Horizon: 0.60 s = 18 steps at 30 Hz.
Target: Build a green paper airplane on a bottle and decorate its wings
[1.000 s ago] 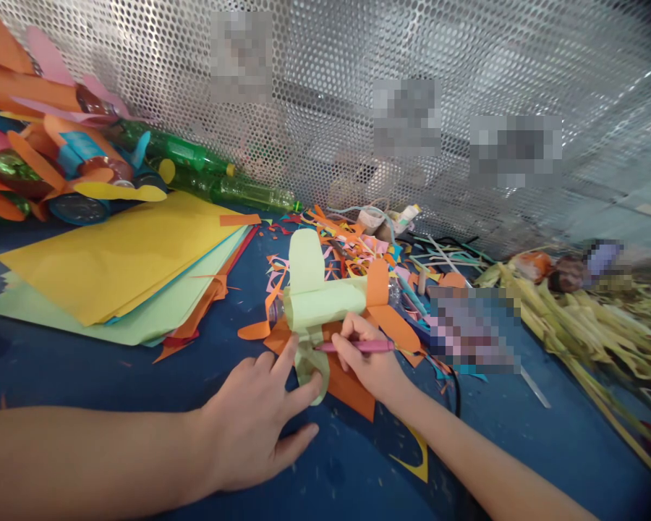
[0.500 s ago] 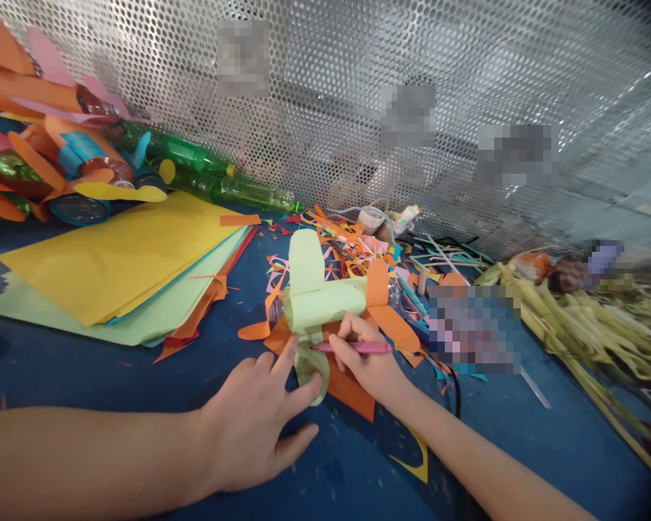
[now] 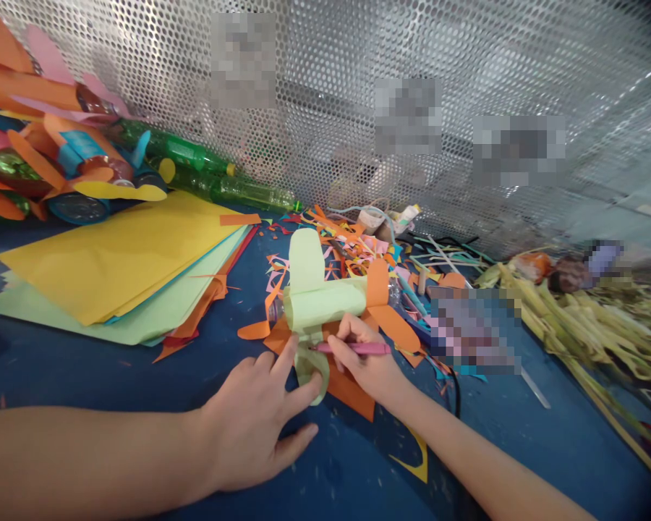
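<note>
Just beyond the right grip (image 3: 366, 365), snug round a pink pen (image 3: 377, 349): green paper plane (image 3: 328, 304), left grip (image 3: 252, 420) loosely spread.

One head-worn camera viewed the counter (image 3: 113, 376) from above its near side, facing forward and down. The left hand (image 3: 254, 423) and right hand (image 3: 369, 362) lay close below; a perforated metal screen (image 3: 330, 123) bounded the far side.

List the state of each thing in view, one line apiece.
Pen: held in the right grip, tip at the lower green wing.
Left grip: open, spread at that wing.
Wrapped bottle: on its side, covered in green paper.
Paper stack: fanned, yellow on top.
Green bottles: lying down, capped.
Scraps: cut, scattered.
Dry leaves: heaped loosely.
</note>
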Each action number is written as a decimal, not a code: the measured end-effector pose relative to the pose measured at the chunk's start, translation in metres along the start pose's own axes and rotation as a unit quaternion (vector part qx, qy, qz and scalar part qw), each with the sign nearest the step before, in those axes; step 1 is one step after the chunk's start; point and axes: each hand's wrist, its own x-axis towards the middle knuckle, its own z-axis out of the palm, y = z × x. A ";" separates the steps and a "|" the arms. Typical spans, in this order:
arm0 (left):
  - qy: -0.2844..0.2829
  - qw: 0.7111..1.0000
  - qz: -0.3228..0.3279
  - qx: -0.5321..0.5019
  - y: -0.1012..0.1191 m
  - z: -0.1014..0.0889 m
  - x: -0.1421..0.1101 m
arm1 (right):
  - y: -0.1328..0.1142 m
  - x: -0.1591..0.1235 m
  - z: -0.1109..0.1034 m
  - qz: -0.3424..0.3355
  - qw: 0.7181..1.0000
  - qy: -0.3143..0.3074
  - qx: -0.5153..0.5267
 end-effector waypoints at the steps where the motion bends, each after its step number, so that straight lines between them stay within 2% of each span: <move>1: -0.001 1.000 -0.001 -0.001 0.000 0.000 0.000 | 0.001 0.000 0.000 0.000 1.000 0.000 -0.001; 18: -0.005 1.000 0.004 -0.010 -0.001 -0.002 0.001 | -0.001 0.000 -0.001 -0.005 1.000 -0.009 -0.005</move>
